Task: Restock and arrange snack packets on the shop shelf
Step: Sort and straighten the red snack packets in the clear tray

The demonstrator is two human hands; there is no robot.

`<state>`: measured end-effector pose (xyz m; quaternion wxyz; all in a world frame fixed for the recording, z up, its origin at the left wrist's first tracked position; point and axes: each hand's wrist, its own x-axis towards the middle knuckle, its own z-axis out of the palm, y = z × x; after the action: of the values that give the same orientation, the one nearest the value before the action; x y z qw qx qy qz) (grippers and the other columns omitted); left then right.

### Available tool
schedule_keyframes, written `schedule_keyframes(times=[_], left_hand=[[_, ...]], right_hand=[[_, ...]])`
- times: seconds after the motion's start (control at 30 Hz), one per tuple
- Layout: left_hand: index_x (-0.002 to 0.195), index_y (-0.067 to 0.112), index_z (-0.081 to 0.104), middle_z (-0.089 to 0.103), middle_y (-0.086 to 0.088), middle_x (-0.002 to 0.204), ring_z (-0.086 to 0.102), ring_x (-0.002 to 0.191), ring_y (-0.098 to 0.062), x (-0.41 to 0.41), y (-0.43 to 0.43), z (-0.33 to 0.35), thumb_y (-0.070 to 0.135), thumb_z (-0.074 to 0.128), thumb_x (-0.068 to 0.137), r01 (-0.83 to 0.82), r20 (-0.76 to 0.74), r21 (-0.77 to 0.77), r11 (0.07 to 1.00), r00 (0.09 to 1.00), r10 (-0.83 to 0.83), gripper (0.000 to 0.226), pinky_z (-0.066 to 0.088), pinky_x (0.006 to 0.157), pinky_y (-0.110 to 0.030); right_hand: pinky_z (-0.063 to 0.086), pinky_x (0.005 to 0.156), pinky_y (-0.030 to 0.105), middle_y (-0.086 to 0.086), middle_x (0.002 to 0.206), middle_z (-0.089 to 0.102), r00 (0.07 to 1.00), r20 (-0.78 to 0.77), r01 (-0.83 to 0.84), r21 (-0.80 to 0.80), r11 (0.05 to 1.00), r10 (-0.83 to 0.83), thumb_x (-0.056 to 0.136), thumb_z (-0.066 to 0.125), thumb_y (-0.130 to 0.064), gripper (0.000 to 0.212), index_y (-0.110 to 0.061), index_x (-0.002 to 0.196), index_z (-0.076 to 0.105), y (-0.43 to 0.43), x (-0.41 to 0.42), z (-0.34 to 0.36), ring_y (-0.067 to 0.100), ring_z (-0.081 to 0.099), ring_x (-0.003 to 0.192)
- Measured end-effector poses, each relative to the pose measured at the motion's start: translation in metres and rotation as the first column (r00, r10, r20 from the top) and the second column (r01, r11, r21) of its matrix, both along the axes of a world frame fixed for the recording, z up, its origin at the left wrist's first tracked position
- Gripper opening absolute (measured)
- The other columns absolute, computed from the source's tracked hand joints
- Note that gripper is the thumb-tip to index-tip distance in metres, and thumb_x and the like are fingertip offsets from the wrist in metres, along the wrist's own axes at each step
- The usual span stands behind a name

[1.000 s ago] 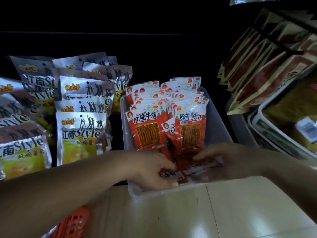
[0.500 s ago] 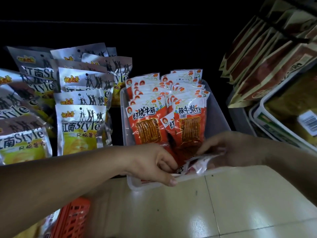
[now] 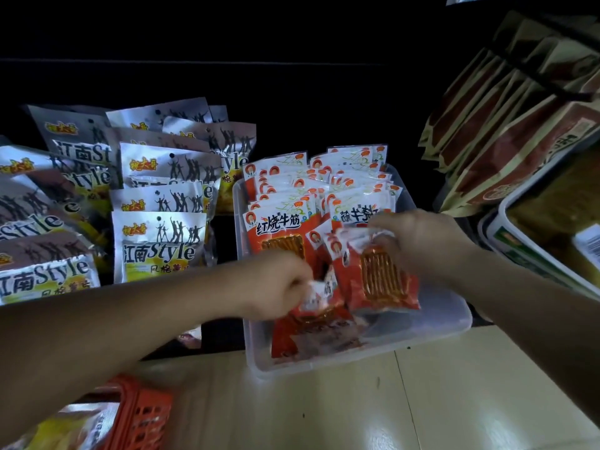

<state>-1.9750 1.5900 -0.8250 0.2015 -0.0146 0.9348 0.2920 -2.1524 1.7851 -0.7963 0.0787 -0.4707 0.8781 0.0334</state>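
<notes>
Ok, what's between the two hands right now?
Head view: red snack packets only. The right hand holds one by its top; the left hand pinches another's crumpled top edge, over the clear tub.

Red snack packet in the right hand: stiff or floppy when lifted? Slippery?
Likely floppy: the red snack packet crumples at its top edge where the right hand pinches it. Probably light, since one pinch holds it up. Its glossy film may slip against neighbouring packets in the clear bin.
</notes>
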Motion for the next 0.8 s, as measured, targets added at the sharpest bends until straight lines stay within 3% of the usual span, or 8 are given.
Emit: schedule_keyframes(times=[0.1,0.2,0.27,0.33,0.4,0.53,0.63,0.8], left_hand=[[0.075,0.015,0.055,0.056,-0.001,0.071,0.051,0.063,-0.015,-0.010,-0.025,-0.004,0.023,0.052,0.103,-0.091,-0.213,-0.184,0.979,0.976,0.051,0.030,0.038,0.059,-0.030],[0.076,0.018,0.052,0.052,0.001,0.077,0.051,0.073,-0.020,-0.015,-0.032,-0.014,0.022,0.051,0.101,-0.122,-0.352,-0.350,0.929,0.936,-0.010,0.025,0.048,0.061,-0.036],[0.077,0.016,0.060,0.054,-0.002,0.078,0.052,0.075,-0.023,-0.016,-0.035,-0.016,0.016,0.060,0.093,-0.172,-0.468,-0.427,0.888,0.882,-0.054,0.017,0.049,0.060,-0.037],[0.076,0.012,0.068,0.056,-0.006,0.077,0.055,0.073,-0.028,-0.020,-0.035,-0.016,0.012,0.074,0.081,-0.234,-0.536,-0.500,0.834,0.840,-0.086,0.008,0.051,0.061,-0.039],[0.086,0.012,0.072,0.060,-0.008,0.085,0.060,0.076,-0.030,-0.026,-0.036,-0.013,0.012,0.078,0.078,-0.315,-0.528,-0.544,0.778,0.849,-0.025,0.011,0.052,0.062,-0.039],[0.129,0.018,0.057,0.064,-0.004,0.112,0.067,0.080,-0.023,-0.028,-0.026,0.002,0.006,0.072,0.085,-0.397,-0.577,-0.403,0.825,0.810,0.108,0.048,0.055,0.055,-0.035],[0.123,0.022,0.059,0.060,0.002,0.111,0.064,0.091,-0.020,-0.019,-0.008,-0.001,0.019,0.060,0.098,-0.058,-0.376,-0.334,0.941,0.923,-0.077,0.026,0.058,0.072,-0.041],[0.129,0.026,0.059,0.054,0.001,0.118,0.055,0.112,-0.024,-0.020,-0.004,-0.013,0.046,0.066,0.093,0.206,0.016,-0.496,0.844,0.974,-0.228,0.042,0.052,0.082,-0.039]], right_hand=[[0.054,0.083,0.045,0.009,0.121,0.059,0.984,-0.157,0.072,-0.046,0.996,-0.079,0.087,0.078,-0.033,0.039,-0.023,0.123,0.067,-0.007,0.006,-0.012,0.033,0.055,0.116],[0.048,0.065,0.039,0.009,0.105,0.059,0.954,-0.292,0.051,-0.086,0.995,-0.074,0.073,0.088,-0.022,0.049,-0.019,0.115,0.062,-0.009,0.028,-0.015,0.034,0.060,0.092],[0.043,0.061,0.031,-0.001,0.096,0.064,0.985,-0.152,0.067,-0.109,0.992,-0.084,0.087,0.076,-0.036,0.029,-0.027,0.104,0.054,-0.009,0.043,-0.017,0.027,0.061,0.081],[0.052,0.070,0.033,-0.011,0.091,0.064,0.963,0.206,0.178,-0.013,0.984,-0.171,0.089,0.071,-0.050,0.025,-0.031,0.100,0.058,-0.005,0.049,-0.021,0.019,0.064,0.089],[0.057,0.080,0.038,-0.013,0.093,0.063,0.895,0.418,0.179,-0.017,0.984,-0.156,0.084,0.076,-0.040,0.024,-0.035,0.107,0.067,0.000,0.050,-0.030,0.017,0.066,0.096],[0.057,0.085,0.044,-0.005,0.115,0.056,0.951,0.304,0.080,-0.040,0.996,-0.065,0.080,0.065,-0.039,0.047,-0.037,0.127,0.066,0.005,0.049,-0.045,0.022,0.059,0.109],[0.058,0.076,0.045,0.004,0.114,0.054,0.982,0.181,-0.039,-0.079,0.996,0.052,0.076,0.054,-0.041,0.046,-0.032,0.118,0.071,0.001,0.049,-0.048,0.032,0.056,0.109],[0.059,0.072,0.040,-0.005,0.098,0.061,0.952,0.250,-0.124,-0.209,0.970,0.176,0.078,0.067,-0.030,0.026,-0.031,0.104,0.071,-0.009,0.057,-0.047,0.026,0.067,0.089]])
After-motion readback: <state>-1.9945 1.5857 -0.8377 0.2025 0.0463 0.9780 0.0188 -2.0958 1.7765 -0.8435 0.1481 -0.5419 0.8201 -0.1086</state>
